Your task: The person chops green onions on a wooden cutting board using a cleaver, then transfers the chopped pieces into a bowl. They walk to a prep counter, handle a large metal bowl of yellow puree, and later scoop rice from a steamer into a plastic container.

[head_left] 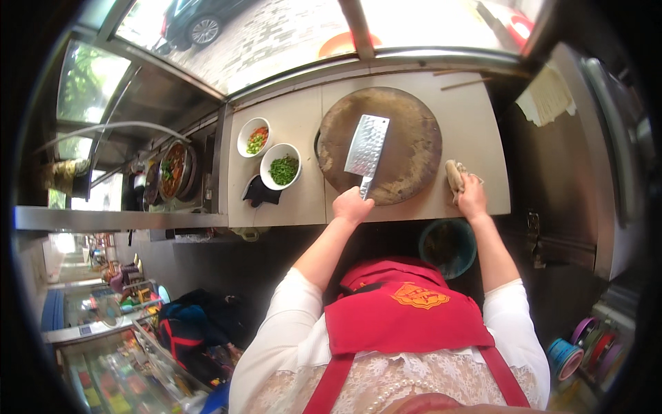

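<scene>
My left hand [353, 207] grips the handle of a steel cleaver [368, 147] with a dimpled blade. The blade lies flat over a round wooden chopping block [414, 139], whose top is worn and stained. At the block's right, my right hand [471, 197] clutches a crumpled beige cloth [455, 178] on the pale counter [478, 124]. Left of the block stand two white bowls. One bowl [283, 187] holds chopped green herbs [284, 169]; the other bowl [241, 139] has chopped red and green pieces [257, 139] in it.
A black cloth-like item [261, 195] sits beside the herb bowl. Wooden chopsticks [465, 83] rest at the counter's far right. Below the front edge is a teal bucket [448, 253]. A metal post and rail [121, 219] border the left, with a pan of food [176, 168] beyond.
</scene>
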The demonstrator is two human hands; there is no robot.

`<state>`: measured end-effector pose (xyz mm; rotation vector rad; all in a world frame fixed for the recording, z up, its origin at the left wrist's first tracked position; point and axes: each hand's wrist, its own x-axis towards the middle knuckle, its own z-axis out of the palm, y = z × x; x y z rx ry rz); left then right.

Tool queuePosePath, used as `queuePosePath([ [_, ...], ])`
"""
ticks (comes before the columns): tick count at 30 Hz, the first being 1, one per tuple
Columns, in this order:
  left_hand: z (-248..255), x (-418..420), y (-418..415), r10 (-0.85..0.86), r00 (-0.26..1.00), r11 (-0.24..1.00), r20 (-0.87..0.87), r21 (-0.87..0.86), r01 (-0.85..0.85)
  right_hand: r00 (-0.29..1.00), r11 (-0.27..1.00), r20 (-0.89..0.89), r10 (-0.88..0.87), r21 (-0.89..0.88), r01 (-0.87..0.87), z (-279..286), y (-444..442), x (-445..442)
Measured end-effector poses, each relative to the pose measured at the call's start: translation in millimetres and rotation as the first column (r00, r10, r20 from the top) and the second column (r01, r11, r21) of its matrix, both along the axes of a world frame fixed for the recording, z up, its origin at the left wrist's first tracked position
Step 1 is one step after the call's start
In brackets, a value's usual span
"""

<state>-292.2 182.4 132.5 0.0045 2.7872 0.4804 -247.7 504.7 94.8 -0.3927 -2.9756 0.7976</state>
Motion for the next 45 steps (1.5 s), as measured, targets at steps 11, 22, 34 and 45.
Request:
queuePosePath([
  [11,-27.6,-36.6,-39.9,-0.265,0.96,0.964,-0.093,-0.029,0.264,0.831,0.927,0.411,0.374,-0.195,-0.321,9.5,-135.9,23.2],
  [22,-43.2,-66.2,-103.8,-0.05,0.992,0.815,-0.113,0.57,0.106,0.534,0.692,0.49,0.689,-0.665,-0.283,80.3,-220.6,-56.6],
  [34,-68.1,-61.3,-222.1,0.391,0.529,-0.155,0.753,0.62,-0.769,0.938,0.779,0.11,0.328,-0.594,-0.202,54.5,-345.3,-279.0],
  [45,7.3,74.6,-316.9,0.412,0.433,-0.134,0.802,0.523,-0.842,0.647,0.648,0.304,0.699,0.114,-0.753,-8.1,-417.7,-130.1],
])
